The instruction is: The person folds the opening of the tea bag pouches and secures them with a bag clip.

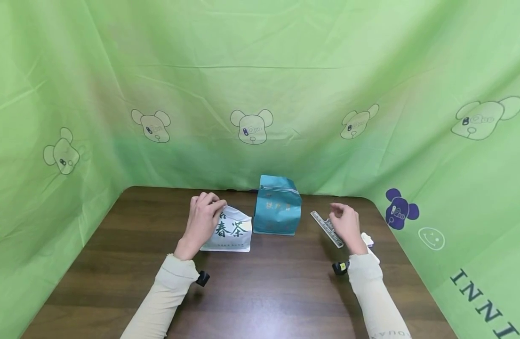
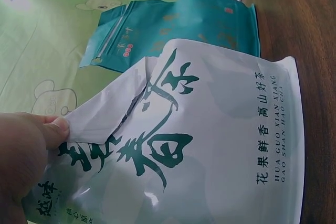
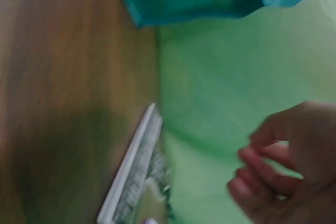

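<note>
My left hand (image 1: 202,221) pinches the folded top corner of a white tea bag (image 1: 232,234) with green lettering, which stands on the table. The thumb (image 2: 61,125) shows on that fold in the left wrist view; the other fingers are mostly hidden. Just right of it stands a teal tea bag (image 1: 278,212), its top creased below a seal line. My right hand (image 1: 347,226), fingers loosely bent and holding nothing, hovers beside a narrow flat strip (image 1: 326,229) with a white border and dark pattern. In the right wrist view the strip (image 3: 131,174) is blurred, below and left of the hand.
A small white thing with a purple part (image 1: 368,239) lies behind my right wrist, partly hidden. The brown wooden table (image 1: 260,292) ends at a green curtain (image 1: 251,84) with bear prints, which encloses the back and both sides.
</note>
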Action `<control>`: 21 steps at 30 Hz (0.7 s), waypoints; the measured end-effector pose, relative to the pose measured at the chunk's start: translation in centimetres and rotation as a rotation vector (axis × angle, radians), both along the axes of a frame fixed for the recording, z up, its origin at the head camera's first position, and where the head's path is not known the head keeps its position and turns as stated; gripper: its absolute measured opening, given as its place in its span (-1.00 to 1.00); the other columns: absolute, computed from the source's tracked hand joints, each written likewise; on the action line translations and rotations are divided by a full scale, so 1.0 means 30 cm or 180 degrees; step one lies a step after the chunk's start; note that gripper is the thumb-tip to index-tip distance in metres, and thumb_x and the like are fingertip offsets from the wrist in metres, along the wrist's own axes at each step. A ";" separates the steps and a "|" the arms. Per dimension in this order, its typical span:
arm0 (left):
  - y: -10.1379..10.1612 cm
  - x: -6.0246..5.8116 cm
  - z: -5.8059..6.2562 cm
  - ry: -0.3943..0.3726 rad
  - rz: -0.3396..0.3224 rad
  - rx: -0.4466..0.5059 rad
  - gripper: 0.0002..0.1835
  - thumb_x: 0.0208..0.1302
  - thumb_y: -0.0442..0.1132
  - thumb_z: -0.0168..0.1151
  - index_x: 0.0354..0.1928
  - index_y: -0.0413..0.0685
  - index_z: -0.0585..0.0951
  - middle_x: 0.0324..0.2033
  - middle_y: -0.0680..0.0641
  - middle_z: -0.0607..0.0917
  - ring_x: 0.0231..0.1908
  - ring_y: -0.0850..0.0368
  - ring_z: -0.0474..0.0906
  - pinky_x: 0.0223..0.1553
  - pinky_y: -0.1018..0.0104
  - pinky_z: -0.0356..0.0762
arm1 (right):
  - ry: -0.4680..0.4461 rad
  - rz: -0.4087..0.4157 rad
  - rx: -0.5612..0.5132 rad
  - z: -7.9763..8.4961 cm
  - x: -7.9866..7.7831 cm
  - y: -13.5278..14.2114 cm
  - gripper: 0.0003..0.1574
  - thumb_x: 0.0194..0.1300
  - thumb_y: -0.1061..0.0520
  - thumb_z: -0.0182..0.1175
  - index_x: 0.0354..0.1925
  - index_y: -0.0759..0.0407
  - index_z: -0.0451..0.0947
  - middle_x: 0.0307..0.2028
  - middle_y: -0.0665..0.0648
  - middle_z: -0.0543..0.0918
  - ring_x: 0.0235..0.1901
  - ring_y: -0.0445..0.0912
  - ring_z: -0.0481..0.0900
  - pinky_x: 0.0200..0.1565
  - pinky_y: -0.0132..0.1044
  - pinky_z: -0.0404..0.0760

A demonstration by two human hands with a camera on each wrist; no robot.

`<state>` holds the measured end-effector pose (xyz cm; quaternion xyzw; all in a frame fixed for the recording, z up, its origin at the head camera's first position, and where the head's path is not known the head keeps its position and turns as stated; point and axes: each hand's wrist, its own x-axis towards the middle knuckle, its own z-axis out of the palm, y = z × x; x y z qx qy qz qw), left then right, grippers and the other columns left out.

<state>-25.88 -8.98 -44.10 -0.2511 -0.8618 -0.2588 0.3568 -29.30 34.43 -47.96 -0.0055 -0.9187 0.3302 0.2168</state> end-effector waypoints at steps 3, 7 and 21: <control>-0.002 -0.004 -0.001 0.0000 0.0015 -0.0034 -0.91 0.25 -0.35 0.41 -0.24 -0.04 0.80 -0.32 0.00 0.63 -0.23 0.00 0.47 -0.13 0.09 0.27 | -0.0624 0.0061 0.0343 -0.023 -0.005 0.035 -0.44 0.26 0.24 0.16 0.17 0.56 0.50 0.06 0.56 0.61 0.07 0.42 0.57 0.13 0.20 0.50; 0.000 -0.007 -0.001 0.0001 0.0008 -0.0049 -0.91 0.25 -0.35 0.41 -0.24 -0.03 0.80 -0.31 0.01 0.63 -0.22 0.01 0.47 -0.13 0.09 0.28 | -0.1165 0.0078 0.0721 -0.055 -0.010 0.069 -0.42 0.27 0.14 0.21 0.08 0.60 0.52 -0.06 0.55 0.65 -0.05 0.42 0.59 0.03 0.19 0.54; -0.004 -0.013 -0.009 -0.0009 0.0019 -0.0016 -0.90 0.22 -0.37 0.43 -0.26 -0.04 0.79 -0.32 0.00 0.63 -0.22 -0.01 0.48 -0.13 0.07 0.27 | -0.1454 0.0110 0.0816 -0.055 -0.013 0.059 -0.82 0.15 0.19 0.29 -0.40 0.35 0.62 -0.51 0.21 0.57 -0.45 0.10 0.52 -0.39 -0.13 0.46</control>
